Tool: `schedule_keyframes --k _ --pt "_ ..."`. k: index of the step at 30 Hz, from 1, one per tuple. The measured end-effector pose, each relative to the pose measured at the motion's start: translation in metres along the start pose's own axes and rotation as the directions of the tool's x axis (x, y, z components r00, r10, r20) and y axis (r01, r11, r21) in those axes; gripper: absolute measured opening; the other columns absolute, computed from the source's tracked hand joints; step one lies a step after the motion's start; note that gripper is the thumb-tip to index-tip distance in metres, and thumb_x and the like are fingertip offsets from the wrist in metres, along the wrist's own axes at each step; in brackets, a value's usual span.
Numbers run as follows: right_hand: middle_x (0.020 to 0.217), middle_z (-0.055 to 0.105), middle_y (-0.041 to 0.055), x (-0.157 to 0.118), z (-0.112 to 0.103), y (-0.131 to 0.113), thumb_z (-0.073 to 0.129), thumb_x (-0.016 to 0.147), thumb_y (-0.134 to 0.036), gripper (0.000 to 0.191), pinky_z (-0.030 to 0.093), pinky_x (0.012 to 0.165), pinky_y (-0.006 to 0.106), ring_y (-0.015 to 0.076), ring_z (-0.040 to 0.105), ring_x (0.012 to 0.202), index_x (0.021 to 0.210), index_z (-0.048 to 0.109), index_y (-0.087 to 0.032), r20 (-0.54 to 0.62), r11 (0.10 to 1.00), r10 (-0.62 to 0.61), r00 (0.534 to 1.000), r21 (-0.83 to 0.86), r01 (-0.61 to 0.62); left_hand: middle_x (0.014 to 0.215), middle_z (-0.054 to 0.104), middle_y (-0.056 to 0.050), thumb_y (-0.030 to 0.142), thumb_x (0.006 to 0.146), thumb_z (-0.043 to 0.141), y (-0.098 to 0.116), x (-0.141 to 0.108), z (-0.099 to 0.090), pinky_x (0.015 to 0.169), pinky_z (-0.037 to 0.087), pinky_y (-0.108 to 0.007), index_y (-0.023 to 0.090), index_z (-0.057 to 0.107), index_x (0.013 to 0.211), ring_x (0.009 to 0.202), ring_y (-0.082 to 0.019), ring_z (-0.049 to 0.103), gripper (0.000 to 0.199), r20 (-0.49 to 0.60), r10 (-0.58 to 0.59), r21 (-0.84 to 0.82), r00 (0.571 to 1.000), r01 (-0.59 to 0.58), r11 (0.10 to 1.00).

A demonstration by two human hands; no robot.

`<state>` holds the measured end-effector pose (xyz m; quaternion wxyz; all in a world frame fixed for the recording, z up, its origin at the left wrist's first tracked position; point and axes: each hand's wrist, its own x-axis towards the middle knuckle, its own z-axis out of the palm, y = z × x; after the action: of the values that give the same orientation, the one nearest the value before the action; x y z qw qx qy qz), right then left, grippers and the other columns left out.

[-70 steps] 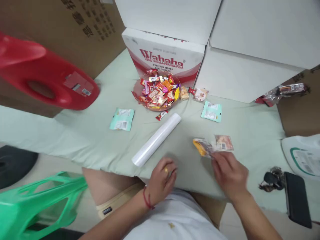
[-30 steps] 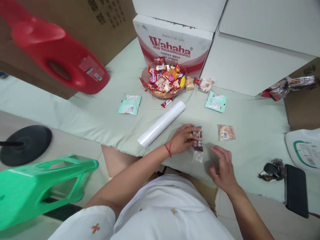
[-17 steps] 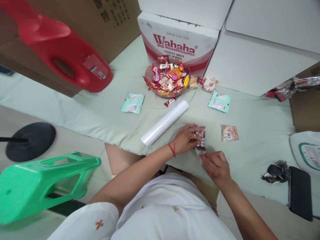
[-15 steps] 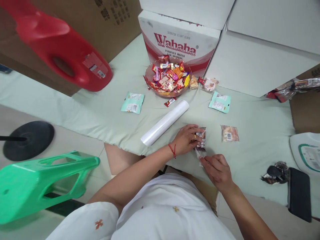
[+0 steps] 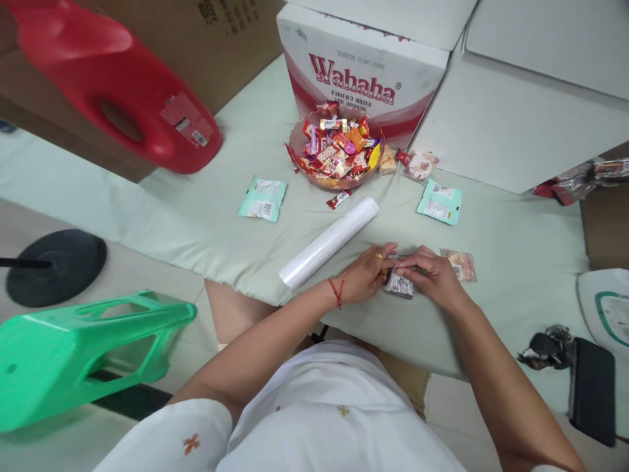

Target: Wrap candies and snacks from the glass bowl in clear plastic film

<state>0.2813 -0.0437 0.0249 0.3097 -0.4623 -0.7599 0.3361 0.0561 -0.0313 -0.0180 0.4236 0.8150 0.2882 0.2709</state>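
A small dark snack packet with clear plastic at its end lies on the cloth-covered table near its front edge, and both hands are closed on it. My left hand, with a gold ring and a red string bracelet, holds its left side, fingertips curled down. My right hand pinches its upper edge, where the plastic looks folded over; the fingers hide part of it. Just right of that hand lies a pinkish snack packet, partly covered by it. A white roll rests to the left of my left hand.
A glass bowl of wrapped sweets stands before a Wahaha carton. Teal packets flank the roll. A red jug is at left, keys and a black phone at right. A green stool is on the floor.
My right hand has moved up from the packet's lower end to its upper edge, beside my left hand. The packet's clear end now appears folded up.
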Motion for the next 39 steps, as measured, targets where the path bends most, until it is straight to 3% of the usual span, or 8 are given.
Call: schedule_keyframes --k 5,8,19,26,30,34,36,39 --pt "0.072 0.063 0.0016 0.003 0.013 0.004 0.072 0.092 -0.046 0.023 0.047 0.075 0.036 0.0209 0.054 0.080 0.085 0.074 -0.025 -0.072 0.999 0.049 0.996 -0.015 -0.050 0.148 0.055 -0.018 0.005 0.086 0.055 -0.002 -0.003 0.004 0.122 0.039 -0.053 0.020 0.013 0.161 0.145 -0.029 0.048 0.088 -0.108 0.013 -0.046 0.994 -0.018 0.999" --pt "0.073 0.062 0.0012 0.004 0.020 0.003 0.072 0.091 -0.044 0.023 0.046 0.076 0.036 0.0204 0.054 0.080 0.081 0.070 -0.024 -0.128 0.995 0.099 0.987 -0.012 -0.101 0.151 0.046 -0.020 0.010 0.084 0.062 -0.001 -0.003 0.002 0.119 0.041 -0.053 0.021 0.024 0.157 0.144 -0.032 0.046 0.083 -0.186 -0.017 -0.049 0.982 0.008 0.999" --pt "0.070 0.051 -0.0030 0.014 0.038 0.002 0.071 0.085 -0.044 0.023 0.039 0.060 0.026 0.0153 0.047 0.068 0.087 0.063 -0.023 -0.243 0.934 0.353 0.904 0.029 -0.357 0.114 0.061 -0.008 0.012 0.080 0.061 0.017 0.007 -0.002 0.098 0.053 -0.038 0.020 0.055 0.117 0.106 -0.022 0.063 0.038 -0.226 -0.167 -0.152 0.960 0.135 0.979" --pt "0.081 0.063 0.0013 -0.002 0.014 -0.001 0.064 0.094 -0.043 0.023 0.048 0.067 0.030 0.0162 0.056 0.072 0.101 0.069 -0.021 -0.175 0.934 0.347 0.921 0.148 -0.324 0.118 0.061 -0.009 0.021 0.085 0.068 0.020 0.012 0.007 0.097 0.053 -0.037 0.019 0.068 0.104 0.105 -0.022 0.064 0.019 -0.271 -0.179 -0.167 0.946 0.137 0.976" --pt "0.102 0.069 0.0068 -0.030 0.016 -0.017 0.059 0.099 -0.035 0.021 0.053 0.087 0.041 0.0220 0.063 0.094 0.108 0.074 -0.024 -0.389 0.961 0.188 0.902 -0.116 -0.251 0.124 0.064 -0.010 0.025 0.090 0.067 0.014 0.006 0.008 0.096 0.055 -0.037 0.020 0.072 0.102 0.106 -0.022 0.065 0.013 -0.276 -0.156 -0.166 0.948 0.113 0.980" --pt "0.132 0.065 0.0104 -0.050 0.041 -0.021 0.058 0.100 -0.028 0.036 0.051 0.099 0.050 0.0275 0.059 0.115 0.134 0.068 -0.030 -0.300 0.923 0.008 0.954 -0.365 -0.123 0.130 0.065 -0.009 0.016 0.092 0.059 0.010 0.001 0.005 0.108 0.051 -0.041 0.023 0.075 0.104 0.122 -0.023 0.062 0.021 -0.257 -0.103 -0.138 0.961 0.069 0.988" --pt "0.134 0.064 0.0113 -0.054 0.050 -0.015 0.059 0.100 -0.027 0.040 0.052 0.099 0.051 0.0285 0.058 0.117 0.139 0.065 -0.030 -0.302 0.902 -0.017 0.953 -0.415 -0.116 0.132 0.063 -0.008 0.012 0.090 0.059 0.013 -0.005 0.004 0.113 0.047 -0.044 0.024 0.076 0.104 0.130 -0.025 0.056 0.025 -0.343 -0.141 -0.086 0.929 0.119 0.989" --pt "0.131 0.065 0.0115 -0.056 0.055 -0.008 0.060 0.100 -0.026 0.041 0.052 0.099 0.051 0.0286 0.058 0.117 0.140 0.064 -0.029 -0.312 0.896 -0.029 0.950 -0.429 -0.113 0.117 0.064 -0.009 0.014 0.088 0.064 0.024 -0.018 0.006 0.103 0.052 -0.043 0.021 0.077 0.103 0.114 -0.024 0.061 0.020 -0.520 -0.265 -0.042 0.812 0.286 0.957"
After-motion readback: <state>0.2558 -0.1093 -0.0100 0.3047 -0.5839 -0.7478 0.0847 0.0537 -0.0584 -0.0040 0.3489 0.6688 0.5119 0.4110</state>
